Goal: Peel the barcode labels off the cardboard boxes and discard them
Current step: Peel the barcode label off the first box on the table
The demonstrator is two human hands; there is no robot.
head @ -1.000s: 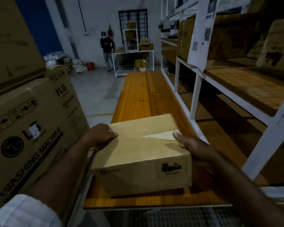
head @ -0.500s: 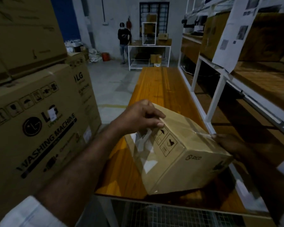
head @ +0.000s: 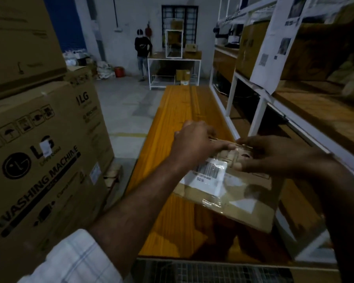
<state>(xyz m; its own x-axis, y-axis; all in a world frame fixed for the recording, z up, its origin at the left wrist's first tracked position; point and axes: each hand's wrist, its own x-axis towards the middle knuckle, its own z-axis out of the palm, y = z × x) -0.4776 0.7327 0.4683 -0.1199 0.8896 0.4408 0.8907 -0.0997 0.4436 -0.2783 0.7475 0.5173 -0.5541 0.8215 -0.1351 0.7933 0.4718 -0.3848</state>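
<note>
At the far left stand big brown LG cartons (head: 39,160), stacked one on another, with "WASHING MACHINE" printed on the side. Beside them a white checked sleeve (head: 74,260) enters from the bottom edge. Far behind, a person in dark clothes (head: 142,52) stands near a white table. A long orange wooden table (head: 182,111) runs away from the camera in the middle. Over its near part the left hand (head: 194,144) grips the upper edge of a small cardboard box (head: 249,197), the fingers curled over that edge. The box is tilted, its broad face turned to the camera; I cannot tell if its lower edge touches the table. On this face sits the white barcode label (head: 209,174), under shiny clear tape, just below the left hand. The right hand (head: 274,154) holds the upper right part of the box with curled fingers, the thumb close to the label's corner. To the right is a white shelf rack (head: 260,111) with more cartons, and a printed paper sheet (head: 278,43) hangs from it
</note>
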